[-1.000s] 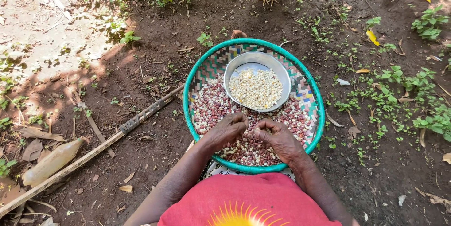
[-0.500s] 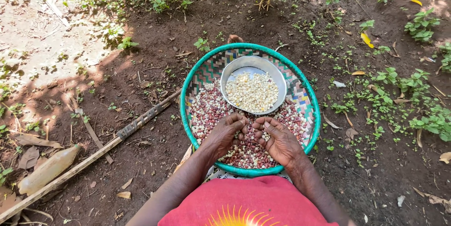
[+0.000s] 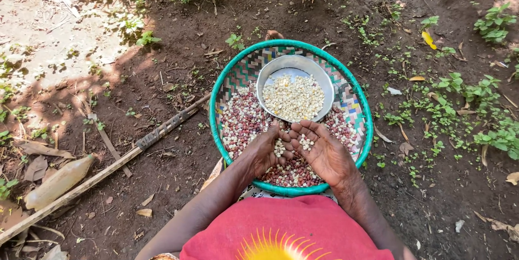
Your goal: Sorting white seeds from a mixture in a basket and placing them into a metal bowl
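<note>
Our left hand (image 3: 267, 149) and right hand (image 3: 321, 149), palm-down in the basket (image 3: 227, 76) before, now turn up, cupping pale kernels (image 3: 305, 142) beside the metal bowl (image 3: 294, 95).

A single head-worn camera looks steeply down from the person's own viewpoint, close above a round woven basket (image 3: 227, 84) resting on bare dirt ground (image 3: 162, 49). The person's red shirt (image 3: 286, 227) fills the bottom edge; the ground stretches away toward the top edge.
</note>
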